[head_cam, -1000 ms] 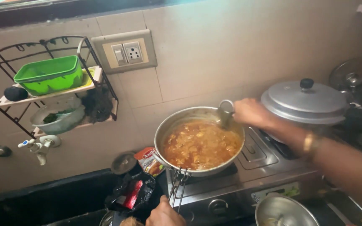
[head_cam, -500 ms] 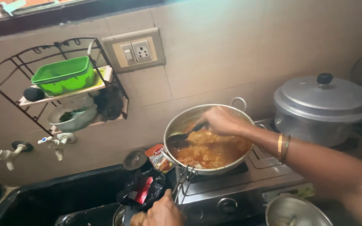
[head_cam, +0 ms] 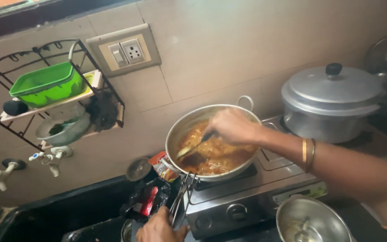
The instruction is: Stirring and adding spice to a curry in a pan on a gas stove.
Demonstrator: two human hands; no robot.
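Two burners on the stove [head_cam: 247, 197], and it fills the middle of the bench. On the far one sits a big grey pot with a lid [head_cam: 332, 101], shut, black knob on top. On the near one is the steel pan [head_cam: 211, 143], full of orange-brown curry, one ring handle showing at its back rim. Left on the wall, a black wire rack [head_cam: 50, 103] carries a green tub [head_cam: 48, 85]. Down at the lower right edge, a small steel bowl [head_cam: 312, 222] stands in front of the stove. Right hand [head_cam: 234, 126] is over the pan, fingers curled tight round the handle of a dark spoon [head_cam: 193, 152], whose head is down in the curry. Left hand [head_cam: 160, 228] is at the bottom edge, closed on metal tongs [head_cam: 182, 195] that clamp the pan's near rim. Bangles [head_cam: 309, 154] ride the right wrist.
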